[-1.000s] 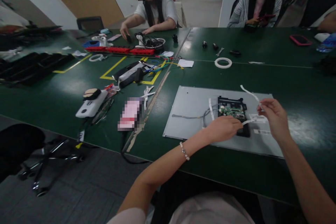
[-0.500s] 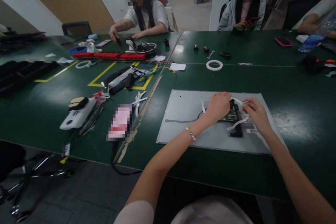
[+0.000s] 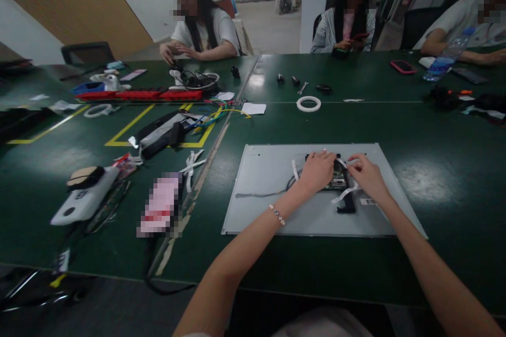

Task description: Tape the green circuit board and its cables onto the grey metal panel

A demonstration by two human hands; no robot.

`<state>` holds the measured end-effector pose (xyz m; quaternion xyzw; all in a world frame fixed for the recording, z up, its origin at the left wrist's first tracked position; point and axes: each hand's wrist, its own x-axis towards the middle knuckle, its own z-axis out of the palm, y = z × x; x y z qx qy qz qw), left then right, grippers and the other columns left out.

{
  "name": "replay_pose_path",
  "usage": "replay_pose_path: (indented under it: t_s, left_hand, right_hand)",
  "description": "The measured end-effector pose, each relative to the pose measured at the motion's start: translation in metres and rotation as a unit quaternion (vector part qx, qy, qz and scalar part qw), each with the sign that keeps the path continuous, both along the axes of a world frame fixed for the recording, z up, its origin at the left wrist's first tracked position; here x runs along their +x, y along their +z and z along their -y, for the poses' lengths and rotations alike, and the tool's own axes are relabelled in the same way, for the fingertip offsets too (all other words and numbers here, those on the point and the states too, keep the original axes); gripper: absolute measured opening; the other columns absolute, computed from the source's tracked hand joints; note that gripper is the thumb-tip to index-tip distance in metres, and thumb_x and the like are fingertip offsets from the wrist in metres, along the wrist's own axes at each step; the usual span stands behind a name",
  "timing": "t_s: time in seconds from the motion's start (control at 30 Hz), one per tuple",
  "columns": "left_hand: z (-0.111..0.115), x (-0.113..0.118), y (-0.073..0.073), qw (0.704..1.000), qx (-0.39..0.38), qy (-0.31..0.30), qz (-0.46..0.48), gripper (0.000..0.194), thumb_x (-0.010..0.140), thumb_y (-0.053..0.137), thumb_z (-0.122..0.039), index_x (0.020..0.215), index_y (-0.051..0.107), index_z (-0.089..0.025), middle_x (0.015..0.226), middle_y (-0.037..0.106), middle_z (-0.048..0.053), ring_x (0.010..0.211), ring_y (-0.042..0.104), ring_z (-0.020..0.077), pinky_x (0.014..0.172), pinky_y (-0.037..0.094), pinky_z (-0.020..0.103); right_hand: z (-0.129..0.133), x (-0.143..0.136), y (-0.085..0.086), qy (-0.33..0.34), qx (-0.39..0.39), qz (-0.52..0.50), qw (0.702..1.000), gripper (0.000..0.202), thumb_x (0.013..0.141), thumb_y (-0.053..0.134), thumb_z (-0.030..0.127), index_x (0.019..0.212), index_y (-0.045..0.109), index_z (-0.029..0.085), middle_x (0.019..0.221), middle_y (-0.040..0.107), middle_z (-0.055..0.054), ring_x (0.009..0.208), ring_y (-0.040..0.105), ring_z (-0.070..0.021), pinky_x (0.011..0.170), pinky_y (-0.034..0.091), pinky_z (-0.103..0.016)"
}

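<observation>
A large grey flat panel (image 3: 269, 216) lies on the table before me, with a green circuit board (image 3: 338, 181) and a black bracket (image 3: 347, 205) on it. My left hand (image 3: 318, 171) rests over the board's upper left part, fingers bent down and closed at a white tape strip (image 3: 342, 162); its fingertips are partly hidden. With finger and thumb together, my right hand (image 3: 363, 171) pinches the strip's right end. Another white strip (image 3: 343, 195) hangs loosely below the right hand. A third white strip (image 3: 295, 169) stands up left of the board, near a grey cable (image 3: 256, 195).
Beyond the panel lie a white tape roll (image 3: 309, 103) and a small wrench (image 3: 303, 87). To the left are a phone (image 3: 161, 202), a white device (image 3: 85, 197) and red trays (image 3: 140, 95). Co-workers (image 3: 201, 31) sit across the table; a water bottle (image 3: 445, 58) stands far right.
The camera view has shifted, so the far table appears more to the left. Both hands stay at the board; the strip between them now shows a shorter stretch.
</observation>
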<state>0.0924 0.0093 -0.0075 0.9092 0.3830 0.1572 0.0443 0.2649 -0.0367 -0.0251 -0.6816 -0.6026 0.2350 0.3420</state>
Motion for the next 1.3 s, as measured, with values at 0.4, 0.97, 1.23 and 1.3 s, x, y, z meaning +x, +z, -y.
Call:
replay_pose_path:
  t_s: [0.4, 0.97, 1.23, 1.3]
  left_hand:
    - [0.001, 0.0, 0.001, 0.999, 0.0, 0.001, -0.049, 0.032, 0.097, 0.032, -0.019, 0.125, 0.047, -0.015, 0.119, 0.063, 0.011, 0.115, 0.055, 0.0217, 0.103, 0.034, 0.043]
    - [0.0, -0.014, 0.019, 0.984, -0.02, -0.112, -0.14, 0.045, 0.096, 0.034, -0.019, 0.14, 0.036, -0.031, 0.145, 0.038, 0.012, 0.132, 0.039, 0.0287, 0.104, 0.03, 0.054]
    - [0.002, -0.011, 0.023, 0.978, -0.026, -0.117, -0.173, 0.053, 0.094, 0.034, -0.012, 0.14, 0.036, -0.04, 0.147, 0.035, 0.012, 0.135, 0.034, 0.0327, 0.103, 0.028, 0.06]
    - [0.002, -0.01, 0.025, 0.976, -0.028, -0.116, -0.18, 0.054, 0.094, 0.034, -0.012, 0.14, 0.038, -0.04, 0.146, 0.036, 0.013, 0.135, 0.034, 0.0336, 0.103, 0.028, 0.062]
  right_hand:
    - [0.008, -0.006, 0.008, -0.017, -0.053, 0.185, 0.981, 0.03, 0.09, 0.044, 0.042, 0.11, 0.052, 0.02, 0.066, 0.061, -0.002, 0.063, 0.057, -0.0182, 0.054, 0.026, -0.024]
    - [0.035, -0.003, 0.016, -0.027, -0.06, 0.372, 0.926, 0.033, 0.09, 0.042, 0.027, 0.122, 0.049, 0.021, 0.079, 0.066, -0.008, 0.071, 0.063, -0.0244, 0.053, 0.025, -0.028]
    - [0.033, 0.028, 0.008, -0.006, 0.002, 0.184, 0.983, 0.027, 0.083, 0.052, 0.03, 0.108, 0.059, 0.021, 0.08, 0.065, -0.002, 0.071, 0.061, -0.0164, 0.065, 0.042, -0.028]
    - [0.03, 0.035, 0.009, 0.005, 0.031, 0.15, 0.988, 0.025, 0.084, 0.051, 0.031, 0.104, 0.062, 0.02, 0.086, 0.066, -0.003, 0.075, 0.061, -0.0159, 0.07, 0.045, -0.029]
